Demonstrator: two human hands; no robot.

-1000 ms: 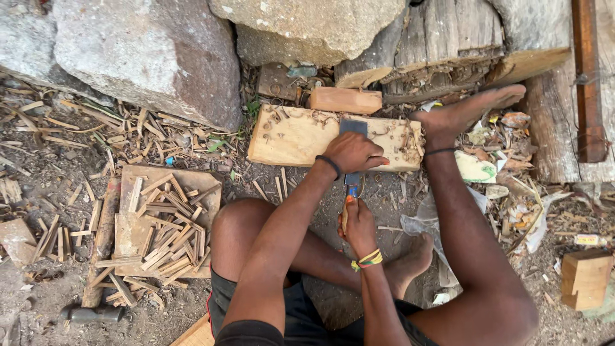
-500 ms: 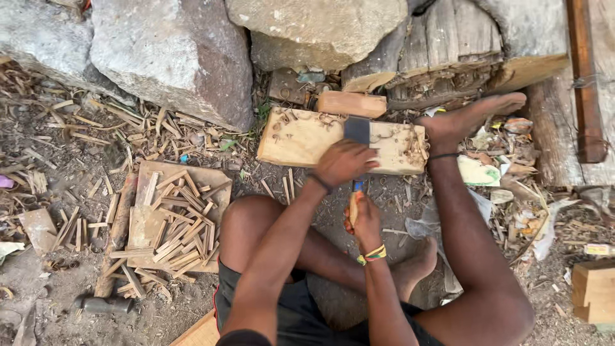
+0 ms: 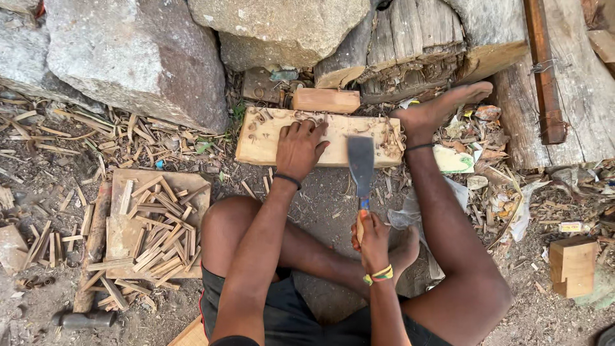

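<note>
A: L hand (image 3: 300,148)?
B: Flat on wood block (image 3: 269,144), fingers spread, pressing it to the ground by the rocks.
A: R hand (image 3: 373,238)?
B: Fist closed round chisel (image 3: 360,168) handle, wide blade up, over block's right part. Cut sticks (image 3: 154,237) on board, left.

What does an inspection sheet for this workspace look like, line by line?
Surface: bare dirt ground littered with wood chips.
Job's things: pale wooden block lying flat, shavings on top; broad-bladed tool raised over its right part.
Clutter: board heaped with thin wood strips; small block; wooden cube; hammer-like tool.
Hands: left hand pressed flat on the block; right hand gripping the tool's handle; a bare foot rests against the block's right end.
Cables: nothing seen.
Surroundings: large rocks, stacked timber.
</note>
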